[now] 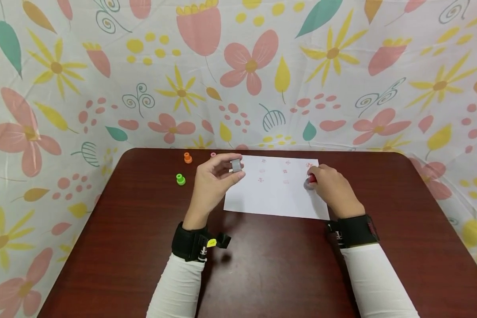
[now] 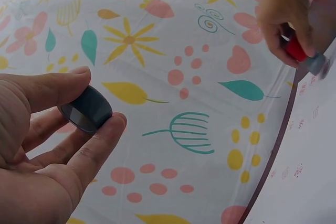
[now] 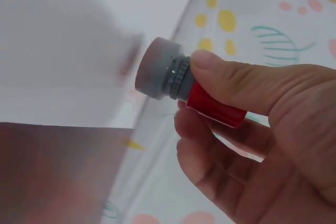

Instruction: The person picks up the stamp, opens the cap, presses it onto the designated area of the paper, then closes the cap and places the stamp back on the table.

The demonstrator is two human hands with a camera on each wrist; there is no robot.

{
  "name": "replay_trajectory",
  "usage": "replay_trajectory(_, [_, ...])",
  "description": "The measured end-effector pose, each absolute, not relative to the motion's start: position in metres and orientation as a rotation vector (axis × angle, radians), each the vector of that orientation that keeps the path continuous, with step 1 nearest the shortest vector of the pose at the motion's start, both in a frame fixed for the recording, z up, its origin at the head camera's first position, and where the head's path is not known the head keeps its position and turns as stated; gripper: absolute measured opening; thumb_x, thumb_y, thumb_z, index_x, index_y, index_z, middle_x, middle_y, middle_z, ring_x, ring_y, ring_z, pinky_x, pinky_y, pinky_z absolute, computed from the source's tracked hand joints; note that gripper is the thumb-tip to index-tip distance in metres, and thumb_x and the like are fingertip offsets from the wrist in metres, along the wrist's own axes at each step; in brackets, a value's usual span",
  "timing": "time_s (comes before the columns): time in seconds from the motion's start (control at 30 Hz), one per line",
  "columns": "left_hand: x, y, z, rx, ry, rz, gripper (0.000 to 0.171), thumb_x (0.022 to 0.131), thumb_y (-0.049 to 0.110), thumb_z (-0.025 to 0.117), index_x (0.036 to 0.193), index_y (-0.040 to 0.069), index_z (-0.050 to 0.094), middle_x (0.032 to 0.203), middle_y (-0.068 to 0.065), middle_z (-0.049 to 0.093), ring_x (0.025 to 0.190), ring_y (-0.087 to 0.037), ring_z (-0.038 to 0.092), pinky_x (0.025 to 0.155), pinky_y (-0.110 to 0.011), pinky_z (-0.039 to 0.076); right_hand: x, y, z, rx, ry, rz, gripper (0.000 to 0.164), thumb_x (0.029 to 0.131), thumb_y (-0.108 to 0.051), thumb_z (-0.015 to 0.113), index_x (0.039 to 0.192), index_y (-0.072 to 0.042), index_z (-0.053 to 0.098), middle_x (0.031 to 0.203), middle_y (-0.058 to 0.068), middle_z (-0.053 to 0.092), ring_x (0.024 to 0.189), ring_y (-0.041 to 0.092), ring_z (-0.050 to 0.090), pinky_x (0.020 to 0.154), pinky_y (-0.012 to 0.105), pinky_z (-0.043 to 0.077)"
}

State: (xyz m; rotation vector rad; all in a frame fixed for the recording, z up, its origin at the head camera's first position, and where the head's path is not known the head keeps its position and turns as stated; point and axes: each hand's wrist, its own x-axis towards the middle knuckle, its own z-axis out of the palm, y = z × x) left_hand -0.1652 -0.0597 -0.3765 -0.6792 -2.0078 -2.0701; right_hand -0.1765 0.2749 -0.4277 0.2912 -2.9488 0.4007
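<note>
My left hand (image 1: 210, 183) pinches a small grey cap (image 1: 236, 165) between thumb and fingers, raised near the paper's left edge. In the left wrist view the cap (image 2: 88, 109) looks dark and hollow. My right hand (image 1: 337, 190) grips a toy stamp (image 1: 309, 184) over the right side of the white paper (image 1: 270, 201). The right wrist view shows the stamp's red handle (image 3: 218, 106) under the thumb and its round grey head (image 3: 157, 68) turned toward the paper. Small red prints (image 1: 285, 171) mark the upper part of the sheet.
Left of the paper, an orange stamp (image 1: 188, 158) and a green stamp (image 1: 180, 179) stand on the dark brown table (image 1: 262, 274). A pink one (image 1: 213, 155) is partly hidden behind the left hand. A flowered cloth (image 1: 250, 110) hangs behind the table.
</note>
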Motion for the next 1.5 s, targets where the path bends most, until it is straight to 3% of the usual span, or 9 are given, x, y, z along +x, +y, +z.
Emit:
replay_trajectory(0.23, [-0.163, -0.057, -0.375, -0.683, -2.012, -2.074, 0.036, 0.086, -0.001, 0.081, 0.120, 0.000, 0.073, 0.103, -0.025, 0.072, 0.093, -0.029, 0.070, 0.081, -0.026, 0.062, -0.168, 0.266, -0.395, 0.377, -2.768, 0.412, 0.025, 0.088, -0.002, 0.080, 0.111, 0.003, 0.070, 0.098, 0.019, 0.064, 0.083, 0.032, 0.063, 0.075, 0.054, 0.060])
replay_trajectory(0.5, [-0.161, -0.052, -0.374, -0.711, -1.976, -2.140, 0.035, 0.086, -0.004, 0.079, 0.121, -0.002, 0.072, 0.111, -0.022, 0.072, 0.099, -0.029, 0.072, 0.088, -0.035, 0.063, -0.157, 0.252, -0.364, 0.463, -2.603, 0.581, 0.030, 0.083, 0.001, 0.084, 0.110, 0.001, 0.071, 0.101, 0.016, 0.067, 0.083, 0.029, 0.065, 0.074, 0.047, 0.060])
replay_trajectory(0.67, [-0.160, -0.048, -0.373, -0.721, -1.949, -2.161, 0.033, 0.088, -0.005, 0.078, 0.120, -0.003, 0.072, 0.112, -0.024, 0.072, 0.099, -0.032, 0.071, 0.086, -0.032, 0.063, -0.144, 0.239, -0.356, 0.442, -2.506, 0.733, 0.036, 0.080, 0.001, 0.087, 0.112, -0.006, 0.074, 0.107, 0.011, 0.072, 0.090, 0.025, 0.067, 0.080, 0.047, 0.062])
replay_trajectory(0.83, [-0.159, -0.044, -0.373, -0.744, -1.916, -2.204, 0.033, 0.087, -0.006, 0.077, 0.120, -0.004, 0.072, 0.114, -0.023, 0.071, 0.100, -0.032, 0.070, 0.088, -0.035, 0.063, -0.134, 0.224, -0.352, 0.467, -2.432, 0.987, 0.043, 0.079, 0.002, 0.087, 0.119, -0.011, 0.076, 0.115, 0.004, 0.073, 0.102, 0.016, 0.067, 0.087, 0.039, 0.060])
replay_trajectory(1.03, [-0.155, -0.040, -0.371, -0.767, -1.902, -2.242, 0.036, 0.086, -0.008, 0.078, 0.121, -0.004, 0.072, 0.118, -0.018, 0.071, 0.100, -0.024, 0.071, 0.088, -0.037, 0.063, -0.128, 0.210, -0.347, 0.525, -2.374, 1.158, 0.050, 0.081, 0.000, 0.085, 0.128, -0.014, 0.074, 0.121, 0.005, 0.072, 0.105, 0.011, 0.065, 0.085, 0.017, 0.057])
replay_trajectory(1.27, [-0.151, -0.035, -0.370, -0.847, -1.858, -2.291, 0.039, 0.085, -0.013, 0.077, 0.123, -0.007, 0.069, 0.119, -0.032, 0.064, 0.104, -0.038, 0.069, 0.087, -0.039, 0.063, -0.125, 0.197, -0.350, 0.561, -2.294, 1.277, 0.047, 0.081, 0.003, 0.085, 0.125, -0.009, 0.075, 0.118, 0.006, 0.072, 0.100, 0.003, 0.064, 0.084, 0.012, 0.056])
replay_trajectory(1.5, [-0.148, -0.032, -0.370, -0.874, -1.894, -2.273, 0.041, 0.085, -0.013, 0.076, 0.124, -0.006, 0.069, 0.124, -0.021, 0.067, 0.103, -0.020, 0.071, 0.085, -0.032, 0.063, -0.126, 0.191, -0.353, 0.596, -2.281, 1.284, 0.045, 0.081, 0.002, 0.085, 0.123, -0.009, 0.075, 0.117, 0.006, 0.072, 0.101, 0.006, 0.064, 0.082, 0.013, 0.057])
